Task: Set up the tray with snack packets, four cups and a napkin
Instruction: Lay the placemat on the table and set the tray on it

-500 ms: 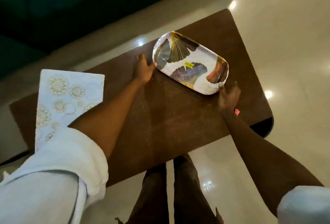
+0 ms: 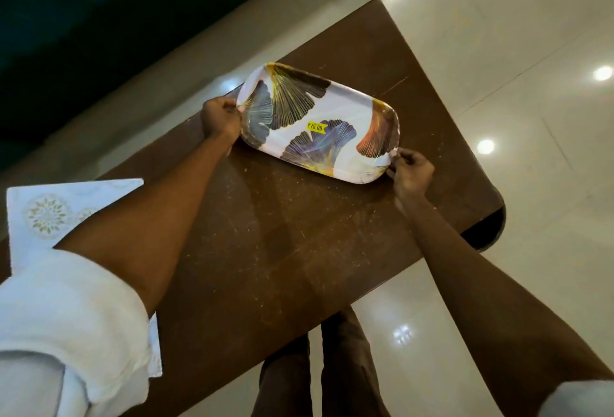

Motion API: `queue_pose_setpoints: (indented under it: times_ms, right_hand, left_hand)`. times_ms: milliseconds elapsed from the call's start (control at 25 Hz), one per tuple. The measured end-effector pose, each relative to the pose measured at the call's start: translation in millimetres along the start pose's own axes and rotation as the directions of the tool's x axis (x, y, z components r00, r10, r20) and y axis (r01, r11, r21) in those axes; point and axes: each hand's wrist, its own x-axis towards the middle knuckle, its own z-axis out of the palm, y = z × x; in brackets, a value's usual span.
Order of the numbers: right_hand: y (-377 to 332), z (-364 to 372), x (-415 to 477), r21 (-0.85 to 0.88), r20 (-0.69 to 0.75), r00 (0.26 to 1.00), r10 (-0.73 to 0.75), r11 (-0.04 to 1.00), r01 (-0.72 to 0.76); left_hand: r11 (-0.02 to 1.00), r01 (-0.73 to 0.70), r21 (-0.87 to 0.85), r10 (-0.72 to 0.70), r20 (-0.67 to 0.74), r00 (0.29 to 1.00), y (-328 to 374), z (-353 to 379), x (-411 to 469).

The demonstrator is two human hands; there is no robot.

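Note:
A white oblong tray printed with dark and gold leaves, a yellow price sticker in its middle, lies on the brown table. My left hand grips the tray's left end, fingers curled over the rim. At the tray's near right corner my right hand pinches the rim. A white napkin with pale gold flower rings lies at the table's left end, partly hidden under my left sleeve. No cups or snack packets are in view.
The table's right corner is rounded and drops off to a glossy cream tile floor. A dark green sofa stands beyond the far edge. My legs stand at the table's near edge.
Both hands have closed on the tray's ends; before, they were open beside it. The view has moved closer to the table.

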Motion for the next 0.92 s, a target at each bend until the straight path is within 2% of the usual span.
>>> queue_pose_setpoints:
  times_ms: [200, 400, 640, 760, 920]
  right_hand:
    - [4.4, -13.6, 11.3, 0.103, -0.036, 0.999, 0.032, 0.994, -0.028]
    - [14.7, -41.2, 25.3, 0.184, -0.148, 0.984, 0.103, 0.98, -0.075]
    - [23.3, -50.7, 26.7, 0.21, -0.153, 0.981, 0.117, 0.974, -0.084]
    - [25.4, -50.9, 27.0, 0.206, -0.152, 0.982, 0.114, 0.975, -0.081]
    - [22.9, -53.3, 27.5, 0.186, -0.141, 0.982, 0.122, 0.978, -0.095]
  left_hand:
    - [0.999, -0.047, -0.009, 0.048, 0.084, 0.995, 42.6, 25.1, 22.0]
    - [0.964, -0.251, 0.088, 0.231, 0.188, 0.955, 114.6, 78.3, 27.4]
    - [0.961, -0.273, 0.051, 0.258, 0.194, 0.946, 148.2, 116.5, 31.0]
    - [0.951, -0.307, 0.044, 0.293, 0.203, 0.934, 149.5, 118.8, 33.0]
    - [0.959, -0.284, -0.007, 0.28, 0.179, 0.943, 138.8, 106.4, 22.3]
